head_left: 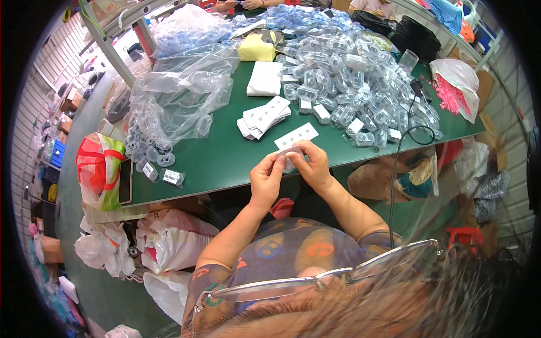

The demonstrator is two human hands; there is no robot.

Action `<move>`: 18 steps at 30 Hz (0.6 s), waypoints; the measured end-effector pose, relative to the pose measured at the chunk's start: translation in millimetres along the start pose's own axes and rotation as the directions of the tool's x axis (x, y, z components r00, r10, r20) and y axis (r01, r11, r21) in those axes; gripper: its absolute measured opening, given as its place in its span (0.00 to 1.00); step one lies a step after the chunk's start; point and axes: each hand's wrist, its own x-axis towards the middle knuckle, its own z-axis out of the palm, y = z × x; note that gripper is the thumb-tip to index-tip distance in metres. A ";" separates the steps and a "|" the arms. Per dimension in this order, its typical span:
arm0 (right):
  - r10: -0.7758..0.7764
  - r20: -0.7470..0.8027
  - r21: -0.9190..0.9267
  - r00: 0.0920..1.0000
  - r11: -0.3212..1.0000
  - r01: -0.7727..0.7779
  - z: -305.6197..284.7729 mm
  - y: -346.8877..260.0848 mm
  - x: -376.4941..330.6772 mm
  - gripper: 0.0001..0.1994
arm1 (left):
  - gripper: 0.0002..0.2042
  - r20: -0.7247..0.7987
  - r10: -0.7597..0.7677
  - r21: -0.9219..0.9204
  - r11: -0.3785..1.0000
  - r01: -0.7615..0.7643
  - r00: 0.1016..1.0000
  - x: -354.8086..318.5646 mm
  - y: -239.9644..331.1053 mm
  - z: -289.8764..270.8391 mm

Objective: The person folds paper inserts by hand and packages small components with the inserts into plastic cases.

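Observation:
My left hand (pixel 266 177) and my right hand (pixel 313 168) meet at the table's near edge. Between their thumbs and fingers they pinch a small flat greyish piece (pixel 289 150), partly covered by the fingertips; I cannot make out its kind. Just beyond lies a white sheet with a row of small grey squares (pixel 297 135). A loose stack of similar white sheets (pixel 262 119) sits farther left. Beyond my right hand rises a large heap of small clear plastic cases (pixel 344 73), some bearing white labels.
Two labelled clear cases (pixel 172 178) and a dark phone (pixel 125 181) lie at the left edge of the green table (pixel 225 163). Crumpled clear plastic bags (pixel 186 84) spread behind. A black cable (pixel 393 197) hangs at right, near pink pieces (pixel 449 97). Other people's hands (pixel 239 4) show across the table.

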 end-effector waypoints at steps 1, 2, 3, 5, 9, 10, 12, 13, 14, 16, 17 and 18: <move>0.013 0.007 0.002 1.000 1.000 -0.013 -0.8 -0.1 0.0 0.11 | 0.10 0.006 0.004 0.007 1.000 -0.004 1.000 -0.3 0.3 0.6; 0.013 0.008 0.002 1.000 1.000 -0.013 -1.6 -0.1 -0.2 0.11 | 0.10 0.005 0.004 0.007 1.000 -0.004 1.000 -0.4 -0.1 0.4; 0.012 0.011 -0.005 1.000 1.000 -0.012 -2.3 -0.2 -0.4 0.10 | 0.10 0.012 0.005 0.010 1.000 -0.005 1.000 -0.4 -0.9 0.0; 0.012 0.015 -0.012 1.000 1.000 -0.012 -2.3 -0.2 -0.6 0.09 | 0.10 0.019 0.006 0.013 1.000 -0.006 1.000 -0.9 -1.5 0.5; -0.012 -0.032 0.047 0.999 0.999 0.013 -1.3 -1.7 -0.5 0.07 | 0.09 0.042 -0.041 -0.024 0.999 0.042 0.998 -0.8 -3.0 2.0; -0.012 -0.047 0.060 0.999 0.998 0.015 -1.5 -2.1 -0.4 0.07 | 0.09 0.071 -0.059 -0.017 0.998 0.060 0.996 -0.4 -3.9 1.5; -0.041 -0.056 0.047 0.998 0.998 0.044 -3.2 2.1 1.3 0.06 | 0.08 0.098 -0.093 -0.007 0.995 0.095 0.991 -0.3 -5.9 0.2; -0.069 -0.064 0.035 0.996 0.997 0.072 -3.6 4.3 2.9 0.06 | 0.07 0.124 -0.129 0.004 0.992 0.130 0.984 0.0 -6.7 -0.5; -0.069 -0.065 0.034 0.996 0.997 0.071 -3.6 5.6 4.1 0.06 | 0.07 0.125 -0.129 0.004 0.992 0.130 0.984 0.6 -7.7 -0.8; -0.156 -0.079 -0.024 0.985 0.988 0.154 -2.9 7.7 7.0 0.06 | 0.06 0.102 -0.088 0.059 0.995 0.082 0.991 3.1 -9.4 -1.3; -0.155 -0.078 -0.022 0.985 0.988 0.154 -2.7 6.7 8.3 0.06 | 0.06 0.101 -0.088 0.060 0.995 0.082 0.991 4.2 -10.0 -2.8; -0.164 -0.068 -0.011 0.984 0.986 0.164 -2.9 4.7 9.9 0.06 | 0.06 0.098 -0.040 0.101 0.994 0.030 0.994 5.6 -10.6 -4.7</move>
